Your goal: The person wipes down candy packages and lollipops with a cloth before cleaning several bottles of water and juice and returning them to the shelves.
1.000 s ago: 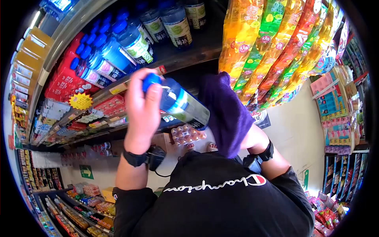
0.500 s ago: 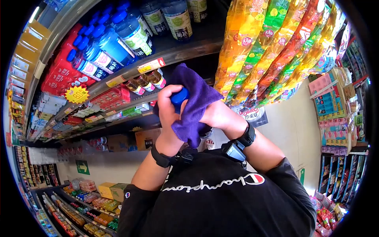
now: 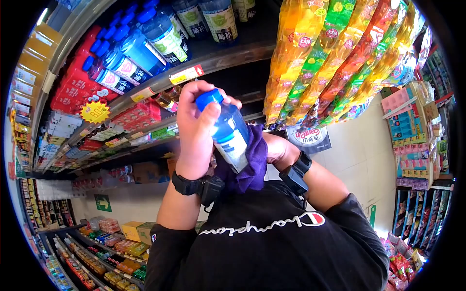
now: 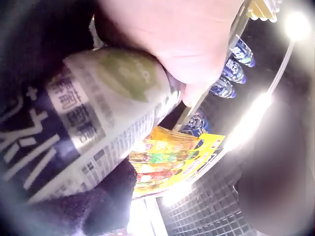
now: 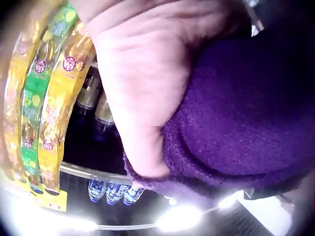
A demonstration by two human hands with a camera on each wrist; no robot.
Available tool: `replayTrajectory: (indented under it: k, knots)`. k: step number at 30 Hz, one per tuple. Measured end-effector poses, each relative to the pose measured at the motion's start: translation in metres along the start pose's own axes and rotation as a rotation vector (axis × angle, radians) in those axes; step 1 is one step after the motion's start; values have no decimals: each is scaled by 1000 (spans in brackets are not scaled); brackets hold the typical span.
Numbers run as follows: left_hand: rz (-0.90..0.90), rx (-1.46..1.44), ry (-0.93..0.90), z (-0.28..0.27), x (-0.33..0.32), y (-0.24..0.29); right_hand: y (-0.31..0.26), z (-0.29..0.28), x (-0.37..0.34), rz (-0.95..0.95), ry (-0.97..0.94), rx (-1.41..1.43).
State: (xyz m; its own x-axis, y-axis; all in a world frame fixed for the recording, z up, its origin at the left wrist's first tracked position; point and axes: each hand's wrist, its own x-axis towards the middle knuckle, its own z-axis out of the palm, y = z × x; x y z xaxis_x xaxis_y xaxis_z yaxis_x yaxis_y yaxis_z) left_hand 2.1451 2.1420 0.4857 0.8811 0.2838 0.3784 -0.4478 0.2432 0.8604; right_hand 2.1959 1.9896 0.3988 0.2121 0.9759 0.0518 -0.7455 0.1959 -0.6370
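Observation:
A drink bottle (image 3: pixel 232 133) with a blue cap and a pale label is tilted in front of my chest. My left hand (image 3: pixel 193 133) grips it by the neck, thumb beside the cap. Its label (image 4: pixel 115 98) with a green picture fills much of the left wrist view. A purple cloth (image 3: pixel 255 162) lies against the lower side of the bottle. My right hand (image 3: pixel 277 149) holds this cloth from the right; in the right wrist view its thumb (image 5: pixel 147 152) presses into the folds. The bottle's base and most right fingers are hidden by the cloth.
Similar blue-capped bottles (image 3: pixel 162 41) stand on the shelf above, behind a rail with price tags (image 3: pixel 187 74). Lower shelves hold red boxes (image 3: pixel 141 119) and small cartons. Long colourful snack packs (image 3: pixel 330 63) hang close on the right. A further rack (image 3: pixel 412 140) stands beyond the floor.
The cloth first hung in the right hand apart from the bottle, then both hands came together with it round the bottle. Now the bottle's upper part shows above the cloth, which has moved lower.

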Motion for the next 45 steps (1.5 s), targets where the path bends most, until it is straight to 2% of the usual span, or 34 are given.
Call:
replayTrajectory:
  k: [1, 2, 3, 5, 7, 9, 10, 11, 13, 15, 17, 18, 19, 20, 21, 23, 25, 28, 29, 31, 32, 33, 35, 37, 39, 41, 43, 44, 45]
  knots:
    - [-42, 27, 33, -3, 1, -2, 2, -2, 2, -8, 30, -11]
    - [-167, -26, 121, -5, 1, -1, -3, 1, 2, -34, 102, -114]
    - [-165, -26, 122, -4, -1, -5, -12, 12, 3, -156, 137, -289]
    - [-77, 288, 274, 0, -10, -19, -13, 16, 8, -306, 306, -905]
    - [-120, 201, 330, -1, -13, -21, -7, 25, 5, -360, 329, -871]
    - [-215, 2, 164, -12, -10, -19, -10, 27, 1, -297, 277, -862]
    - [-226, -61, 97, -16, -9, -18, -6, 21, -1, -240, 241, -684]
    - [-229, -64, 98, -15, -9, -17, -7, 23, -7, -55, 150, -385]
    - [-222, -399, -7, -11, -7, -12, 0, 21, -11, 100, 125, 65]
    - [-190, -428, -50, -17, -2, -15, 8, 12, -9, 104, 133, 86]
    - [-271, -326, 41, -17, 0, -11, 5, 17, -6, 108, 139, 107]
    - [-313, -212, 85, -23, -1, -11, -6, 28, -2, -36, 184, -179]
    - [-303, 37, 186, -20, -3, -11, -13, 34, 2, -184, 226, -464]
    - [-299, 39, 237, -18, -6, -14, -13, 30, 9, -307, 252, -764]
    - [-294, 41, 289, -16, -9, -17, -11, 30, 12, -308, 251, -764]
    - [-276, 34, 260, -17, -11, -12, -4, 32, 14, -379, 308, -912]
    - [-251, 25, 227, -21, -9, -12, -7, 35, 13, -338, 290, -817]
    - [-244, -345, -112, -31, -6, -19, -4, 32, 7, -105, 210, -510]
    - [-243, -345, -117, -32, -6, -20, 0, 36, 8, -110, 211, -512]
    - [-264, -320, -125, -32, -2, -21, 7, 43, 14, -332, 347, -690]
    - [-255, -166, 14, -29, -3, -16, 9, 37, 18, -428, 346, -761]
    - [-157, 64, 132, -25, -4, -20, 8, 32, 20, -393, 536, -1102]
    - [-119, 236, 288, -15, -10, -28, 5, 38, 14, -147, 616, -1177]
    - [-135, 159, 308, -14, -9, -25, 12, 29, 17, -576, 537, -1425]
    - [-242, -128, 11, -26, -7, -26, 9, 28, 17, -585, 519, -1387]
    - [-231, -96, -24, -20, -7, -25, 8, 27, 19, -557, 454, -810]
    - [-288, 291, -63, -11, -8, -16, 5, 22, 19, -514, 454, -728]
    - [-269, 423, -173, -15, -7, -21, 1, 18, 17, -471, 456, -654]
    - [-293, 406, -182, -20, -10, -33, -3, 15, 15, -423, 458, -580]
